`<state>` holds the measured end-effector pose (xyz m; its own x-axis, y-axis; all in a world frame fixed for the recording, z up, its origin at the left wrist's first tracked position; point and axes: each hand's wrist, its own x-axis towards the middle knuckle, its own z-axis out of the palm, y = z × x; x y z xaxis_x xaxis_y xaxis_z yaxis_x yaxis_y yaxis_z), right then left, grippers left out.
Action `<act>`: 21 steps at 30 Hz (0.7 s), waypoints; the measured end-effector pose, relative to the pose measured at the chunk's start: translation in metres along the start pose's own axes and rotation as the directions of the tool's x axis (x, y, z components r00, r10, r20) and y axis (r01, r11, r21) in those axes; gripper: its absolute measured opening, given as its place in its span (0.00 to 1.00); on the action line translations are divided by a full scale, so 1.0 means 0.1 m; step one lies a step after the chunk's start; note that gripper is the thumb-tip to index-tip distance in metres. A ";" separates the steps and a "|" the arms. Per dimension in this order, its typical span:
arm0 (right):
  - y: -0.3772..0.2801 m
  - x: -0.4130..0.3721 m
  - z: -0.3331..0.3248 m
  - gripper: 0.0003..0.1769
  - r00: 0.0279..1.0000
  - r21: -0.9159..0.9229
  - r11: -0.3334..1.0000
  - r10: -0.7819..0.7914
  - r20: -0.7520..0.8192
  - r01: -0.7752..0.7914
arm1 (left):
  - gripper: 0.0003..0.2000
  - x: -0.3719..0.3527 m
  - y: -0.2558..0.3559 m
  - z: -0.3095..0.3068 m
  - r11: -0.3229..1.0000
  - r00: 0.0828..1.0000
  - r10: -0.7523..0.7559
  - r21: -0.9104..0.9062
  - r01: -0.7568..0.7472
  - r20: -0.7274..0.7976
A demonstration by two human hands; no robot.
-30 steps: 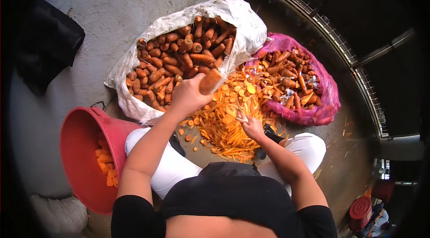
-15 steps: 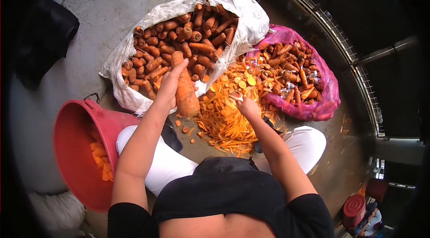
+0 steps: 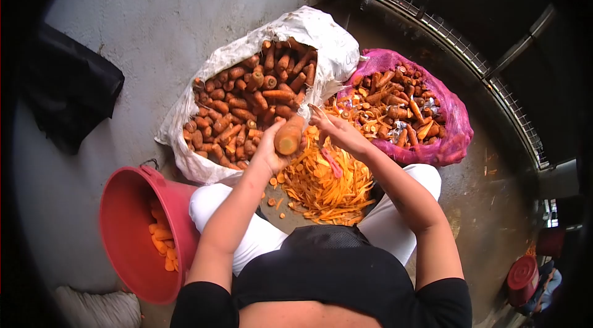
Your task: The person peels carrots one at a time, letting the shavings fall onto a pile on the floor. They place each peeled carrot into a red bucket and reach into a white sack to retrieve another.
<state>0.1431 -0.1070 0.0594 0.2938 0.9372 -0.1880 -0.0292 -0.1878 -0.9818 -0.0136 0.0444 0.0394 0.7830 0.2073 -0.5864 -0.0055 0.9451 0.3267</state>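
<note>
A large, thick carrot is gripped in my left hand, its blunt end turned toward me. Close to the carrot's far end, my right hand has its fingers closed around what looks like a small peeler, mostly hidden by the fingers. Beneath both hands lies a heap of orange carrot peelings with cut rounds in it. On the heap a pinkish strip shows, too blurred to identify. Behind my left hand, a white sack gapes open, full of unpeeled carrots.
A pink mesh sack with carrot scraps stands right of the heap. At left, a tilted red bucket holds peeled carrots. Black cloth or plastic is at far left. Another person sits at lower right by a red bucket.
The carrot has tipped so its near end faces me, and both hands have come closer together. My right hand has moved up to the carrot. The whole view has shifted slightly.
</note>
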 end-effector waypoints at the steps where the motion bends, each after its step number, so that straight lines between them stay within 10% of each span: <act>1: -0.07 -0.07 -0.06 0.34 0.999 0.088 0.996 -0.014 0.038 0.010 | 0.22 -0.08 -0.06 0.08 0.999 1.000 0.004 -0.049 -0.005 -0.026; 11: 0.00 0.05 -0.51 0.24 0.965 -0.527 0.836 -0.242 -0.098 0.156 | 0.29 -0.24 -0.35 -0.07 0.997 0.957 -0.046 -0.041 0.060 0.285; 18: 0.06 0.09 -0.35 0.31 0.931 -0.618 0.786 -0.238 -0.278 0.016 | 0.26 -0.03 -0.56 -0.09 0.992 0.999 -0.035 0.121 0.035 -0.006; 21: 0.11 0.08 -0.20 0.26 0.848 -0.797 0.582 -0.494 -0.189 0.161 | 0.24 -0.04 -0.62 -0.07 0.988 0.995 -0.088 0.122 0.094 -0.054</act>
<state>0.1646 -0.1078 0.0477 0.4448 0.8322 0.3310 0.7917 -0.1926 -0.5797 -0.0212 -0.0137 0.0162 0.7459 0.1369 -0.6519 0.1440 0.9223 0.3585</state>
